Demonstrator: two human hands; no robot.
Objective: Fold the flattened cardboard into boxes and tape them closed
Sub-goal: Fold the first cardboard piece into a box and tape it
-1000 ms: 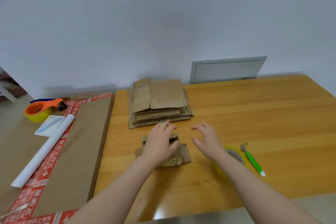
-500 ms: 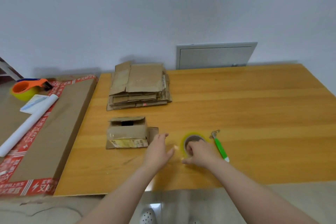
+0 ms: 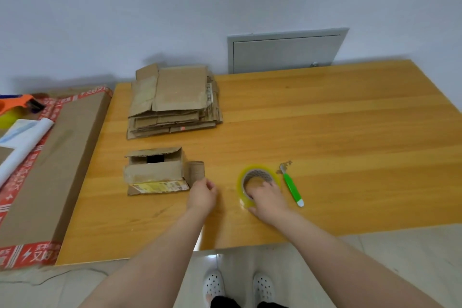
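A small, partly folded cardboard box point(image 3: 154, 174) lies on the wooden table point(image 3: 325, 132), its top flaps loose and one flap sticking out to the right. Behind it sits a stack of flattened cardboard point(image 3: 175, 102). My right hand point(image 3: 268, 201) grips the yellowish roll of clear tape point(image 3: 252, 172), with fingers inside its core. My left hand point(image 3: 203, 194) has curled fingers just right of the box and pinches what looks like the clear tape end, a faint strip running toward the roll.
A green-handled cutter point(image 3: 291, 186) lies right of the tape roll. A large flat carton with red tape point(image 3: 50, 157) lies beside the table's left edge, holding a white paper roll point(image 3: 22, 142) and an orange tape dispenser point(image 3: 17, 105). A grey wall hatch point(image 3: 285, 50) is behind.
Both hands left the box and went right to the tape roll. The right hand took hold of the roll, then the left hand drew back leftward from it. The view tilted down.
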